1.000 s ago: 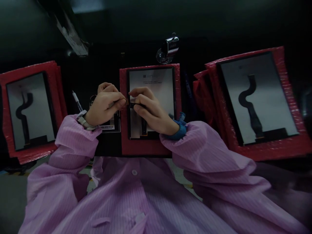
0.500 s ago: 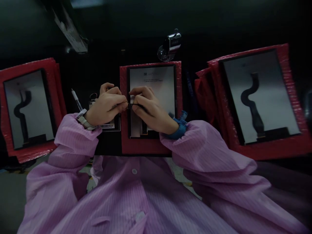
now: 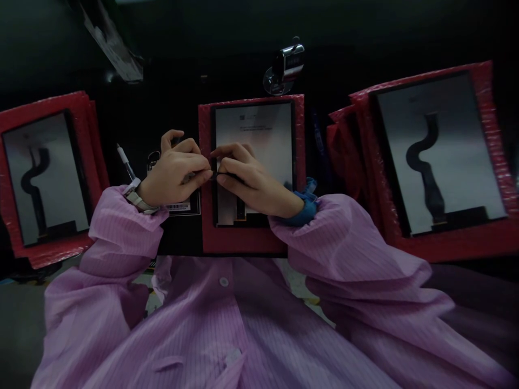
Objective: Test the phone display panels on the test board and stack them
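Note:
A display panel [image 3: 271,146] with a pale back and dark edges lies on a red bubble-wrap sheet [image 3: 243,241] in front of me. Over its left edge, my right hand [image 3: 253,183] is closed in a pinch on a black flex cable [image 3: 240,209], whose lower part shows below the fingers. Close by, my left hand [image 3: 176,175] has thumb and forefinger pressed together, the fingertips almost meeting those of the right. What the left fingers hold is too small and dark to make out. Partly under the left hand sits a labelled dark item [image 3: 180,207].
More panels with curved black cables lie on red wrap, one at left [image 3: 54,194] and one at right [image 3: 454,162]. A shiny metal tally counter [image 3: 290,62] stands behind the middle panel. A white pen [image 3: 126,163] is at left, a blue pen [image 3: 319,138] at right.
The dark piece bridging the fingertips of both hands shows less now, and a small gap is seen between them. The whole view has shifted slightly; the hands otherwise keep their pose.

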The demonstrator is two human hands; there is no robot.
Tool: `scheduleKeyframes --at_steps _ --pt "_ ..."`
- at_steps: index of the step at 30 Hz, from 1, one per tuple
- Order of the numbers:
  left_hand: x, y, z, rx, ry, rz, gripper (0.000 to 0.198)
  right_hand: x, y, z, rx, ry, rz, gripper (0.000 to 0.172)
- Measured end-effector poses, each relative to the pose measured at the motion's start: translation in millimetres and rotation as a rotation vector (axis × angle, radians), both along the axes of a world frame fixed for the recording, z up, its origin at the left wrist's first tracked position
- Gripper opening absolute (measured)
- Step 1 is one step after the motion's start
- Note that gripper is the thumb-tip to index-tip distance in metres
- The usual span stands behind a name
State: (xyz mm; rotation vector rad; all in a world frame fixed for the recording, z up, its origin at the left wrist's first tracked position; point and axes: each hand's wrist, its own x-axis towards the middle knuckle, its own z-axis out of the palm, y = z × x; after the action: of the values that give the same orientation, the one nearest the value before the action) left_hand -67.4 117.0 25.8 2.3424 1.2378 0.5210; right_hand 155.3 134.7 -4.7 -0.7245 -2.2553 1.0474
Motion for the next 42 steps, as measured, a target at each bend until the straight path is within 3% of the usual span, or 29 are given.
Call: scheduleKeyframes --at_steps 18,23,25,27,30,32,35,38,42 --pt "3 -1 -11.3 0.101 -0.008 0.057 0.026 0 1 -4.4 0.054 0.001 -0.001 0.018" --pt "1 2 -9.8 0.326 -0.016 0.031 0.016 -1 1 -5.3 0.057 0.023 -0.014 0.017" --pt "-1 -4 -2.6 0.435 -0.056 0.113 0.015 -1 2 -4.1 0.029 0.026 -0.029 0.019" --pt "-3 -19 4.9 0.502 -0.148 0.306 0.017 -1 2 -1.9 -0.007 0.029 -0.05 0.023" --pt "-1 -55 7.1 0.441 -0.218 0.585 0.013 -1 1 1.4 -0.044 0.057 -0.064 0.032" --pt "2 -81 0.3 0.316 -0.09 0.593 0.013 -2 -1 2.6 -0.067 0.082 -0.075 0.035" --pt "8 -106 -14.6 0.163 0.193 0.499 0.025 -2 -2 2.7 -0.103 0.099 -0.116 0.034" --pt "12 -115 -22.9 0.106 0.407 0.451 0.038 -2 -2 1.6 -0.111 0.121 -0.154 0.032" --pt "13 -113 -21.6 0.085 0.549 0.416 0.046 -2 -1 -1.1 -0.105 0.153 -0.189 0.031"
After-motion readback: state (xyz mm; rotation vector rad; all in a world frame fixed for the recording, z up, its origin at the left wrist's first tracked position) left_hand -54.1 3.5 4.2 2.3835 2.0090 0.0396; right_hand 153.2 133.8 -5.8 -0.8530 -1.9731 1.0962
